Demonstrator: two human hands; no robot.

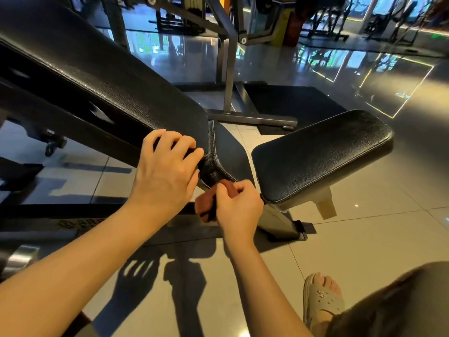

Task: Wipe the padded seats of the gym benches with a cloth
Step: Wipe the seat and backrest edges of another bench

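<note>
My left hand [167, 166] grips the lower end of the backrest pad [97, 76], right hand [239, 206] at its 4 o'clock pinches a brown cloth [204, 207] touching the near corner of the seat pad [228, 152].

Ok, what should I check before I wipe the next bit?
1. Cloth in right hand: ok, pinched.
2. Cloth at the seat: ok, by its near corner.
3. Left hand steadying the backrest: ok, fingers curl over its lower end.
4. Seat top free of things: ok.
5. Seat clean: cannot tell.
6. Second seat wiped: cannot tell.
</note>
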